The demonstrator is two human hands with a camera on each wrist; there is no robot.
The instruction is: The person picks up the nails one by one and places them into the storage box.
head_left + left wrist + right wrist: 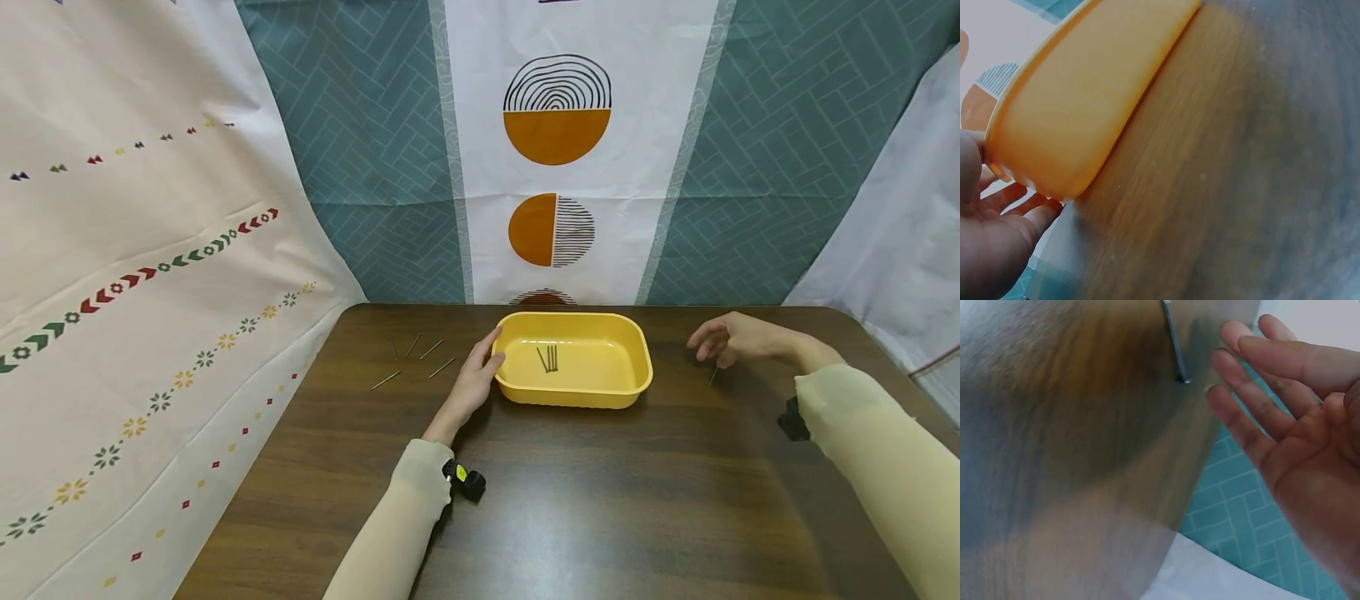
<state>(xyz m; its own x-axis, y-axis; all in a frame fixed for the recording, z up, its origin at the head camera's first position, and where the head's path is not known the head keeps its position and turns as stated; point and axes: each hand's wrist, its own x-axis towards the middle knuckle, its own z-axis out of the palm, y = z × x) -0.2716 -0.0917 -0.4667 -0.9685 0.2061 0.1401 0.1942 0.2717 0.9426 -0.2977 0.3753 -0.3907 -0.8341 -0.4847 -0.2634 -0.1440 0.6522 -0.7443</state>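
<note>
A yellow plastic tray [573,399] sits on the brown table, with several nails [552,358] lying inside towards its left. At the tray's left end is my left hand [471,382]. Its thumb is at the rim and its fingers [1040,215] bend against the outer wall, gripping that end. My right hand [738,340] hovers over the table to the right of the tray, fingers loosely bent. Below its fingertips lies a single dark nail [1175,344]. The right wrist view shows a gap between this nail and the fingers.
Several more thin nails [386,381] are scattered on the table left of my left hand. Behind the table's far edge hangs a patterned teal and white cloth [375,150]. Cream cloth [187,275] hangs along the left side, white cloth [907,208] on the right.
</note>
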